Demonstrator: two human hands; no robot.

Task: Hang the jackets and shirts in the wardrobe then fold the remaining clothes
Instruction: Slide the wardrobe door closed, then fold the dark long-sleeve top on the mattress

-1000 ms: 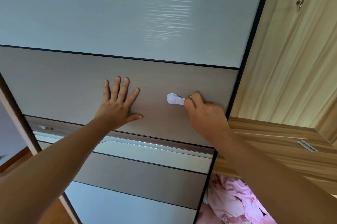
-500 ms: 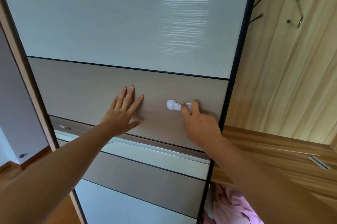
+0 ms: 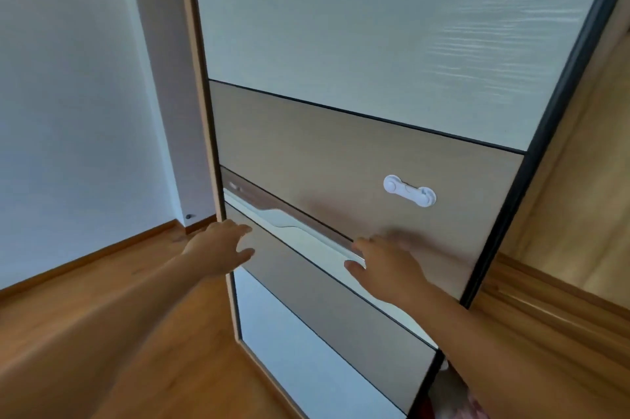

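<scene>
Sliding wardrobe door shown with both hands spread open, nothing grasped. Left hand is placed at the door's left edge; right hand, motion-blurred, is apparently pressed flat below the white latch.

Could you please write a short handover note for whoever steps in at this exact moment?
Left hand: open, empty, fingers spread at the left edge of the sliding wardrobe door.
Right hand: open, empty, flat on the door by the long white handle, below the white child lock.
Clothes: only a bit of pink fabric shows at the bottom right, beside the door's edge; no hangers in sight.
Done: nothing visibly hung or folded.
Left: likely get the door out of the way, hang jackets and shirts, fold the rest.
</scene>
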